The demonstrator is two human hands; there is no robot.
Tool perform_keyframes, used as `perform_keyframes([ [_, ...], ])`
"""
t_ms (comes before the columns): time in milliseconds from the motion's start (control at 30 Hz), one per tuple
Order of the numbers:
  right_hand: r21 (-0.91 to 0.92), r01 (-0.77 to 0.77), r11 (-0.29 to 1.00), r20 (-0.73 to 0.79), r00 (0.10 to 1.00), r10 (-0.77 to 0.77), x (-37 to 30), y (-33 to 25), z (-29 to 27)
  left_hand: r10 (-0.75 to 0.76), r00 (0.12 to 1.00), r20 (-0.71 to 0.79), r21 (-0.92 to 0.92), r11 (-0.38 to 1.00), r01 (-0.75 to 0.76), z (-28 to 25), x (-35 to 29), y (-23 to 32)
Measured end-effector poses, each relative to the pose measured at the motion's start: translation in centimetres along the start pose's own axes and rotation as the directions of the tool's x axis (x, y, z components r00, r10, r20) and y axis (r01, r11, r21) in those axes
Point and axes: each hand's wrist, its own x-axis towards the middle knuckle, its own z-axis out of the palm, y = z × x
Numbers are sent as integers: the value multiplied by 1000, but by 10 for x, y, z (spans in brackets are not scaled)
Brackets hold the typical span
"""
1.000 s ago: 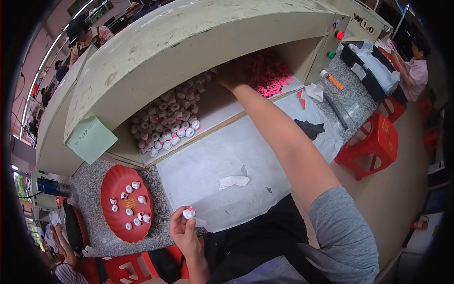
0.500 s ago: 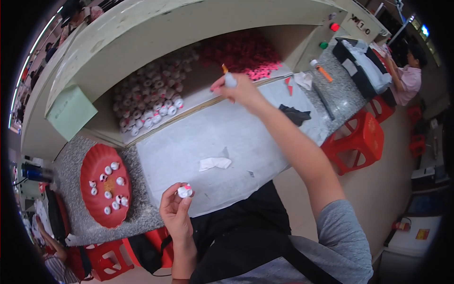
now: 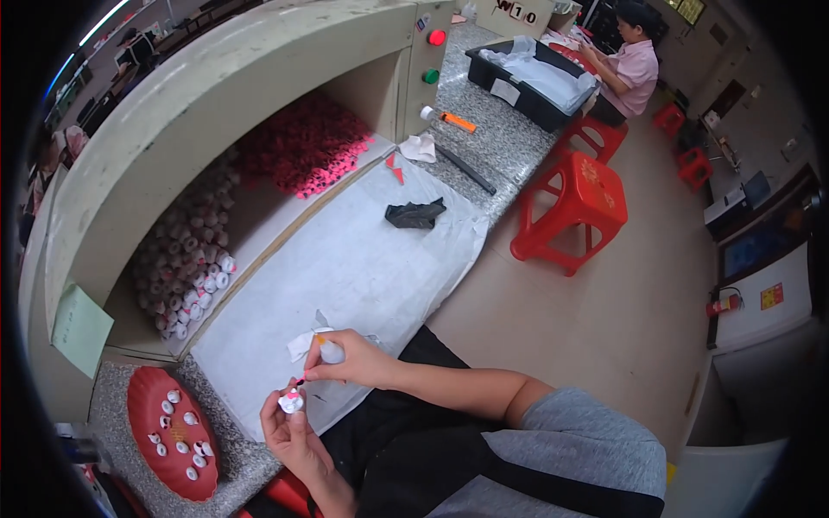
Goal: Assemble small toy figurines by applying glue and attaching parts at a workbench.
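My left hand (image 3: 298,449) pinches a small white figure piece with pink on top (image 3: 292,403) at the near edge of the paper-covered bench. Over it, my right hand (image 3: 367,363) grips a small white squeeze bottle with an orange-yellow tip (image 3: 331,350), the tip pointing up and away. The same hand's fingertips hold a tiny pink-and-dark piece (image 3: 300,381) right at the top of the figure piece; whether the two touch, I cannot tell. Beside the hands lies a crumpled white tissue (image 3: 300,345), partly covered by my right hand.
White pieces (image 3: 194,276) and small pink parts (image 3: 302,151) are heaped inside the curved cabinet. At left, a red scalloped tray (image 3: 147,397) holds several white pieces. Black cloth (image 3: 414,214), an orange-handled tool (image 3: 458,122) and a black bin (image 3: 527,86) lie farther right, near a red stool (image 3: 574,207).
My right hand has come back from the pink heap to my left hand, bringing the bottle and a tiny pink piece. The view has turned to the right.
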Motion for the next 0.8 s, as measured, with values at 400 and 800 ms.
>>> perform_keyframes([
  [400,-106,139,985,-61,987,-146,-10,-4,8,-1,1000,17,5,1000,1,-11,-5,7],
  [800,147,-31,989,-7,999,33,-23,-25,11,105,993,51,272,955,-115,-6,5,5],
])
